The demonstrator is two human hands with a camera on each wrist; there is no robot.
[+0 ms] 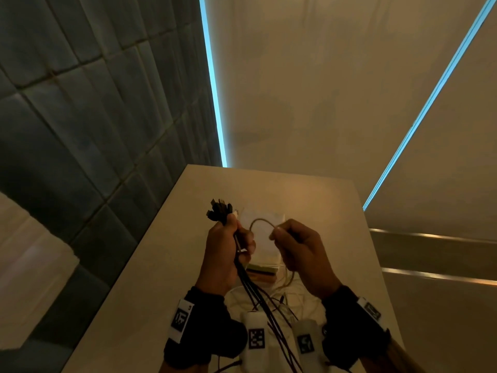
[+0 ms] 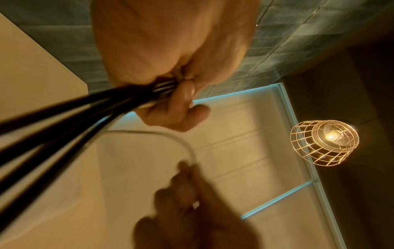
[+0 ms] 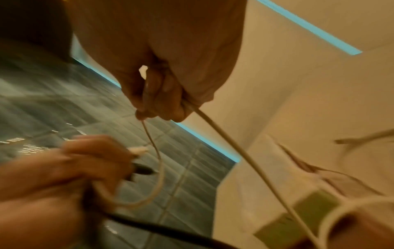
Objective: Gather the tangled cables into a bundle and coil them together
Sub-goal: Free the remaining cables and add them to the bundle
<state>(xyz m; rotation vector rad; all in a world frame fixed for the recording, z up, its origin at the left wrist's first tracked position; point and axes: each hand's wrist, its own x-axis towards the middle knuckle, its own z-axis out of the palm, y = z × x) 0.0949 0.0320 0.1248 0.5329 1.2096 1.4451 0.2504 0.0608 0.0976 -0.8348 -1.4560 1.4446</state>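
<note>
My left hand (image 1: 228, 249) is raised over the table and grips a bundle of black cables (image 1: 258, 297). Their plug ends (image 1: 219, 210) stick out above the fist, and the strands hang down to the table. In the left wrist view the black cables (image 2: 64, 114) run out of the fist (image 2: 170, 94). My right hand (image 1: 290, 246) pinches a thin white cable (image 1: 262, 221), which arcs over to the left hand. The right wrist view shows the white cable (image 3: 234, 144) passing through the curled fingers (image 3: 157, 101) and looping toward the left hand (image 3: 70, 168).
A beige table (image 1: 174, 238) stands against a grey tiled wall (image 1: 80, 103). A small stack of books or pads (image 1: 265, 265) lies under my hands. More loose white cable (image 1: 242, 300) lies near the front edge. A wire-cage lamp (image 2: 324, 143) hangs overhead.
</note>
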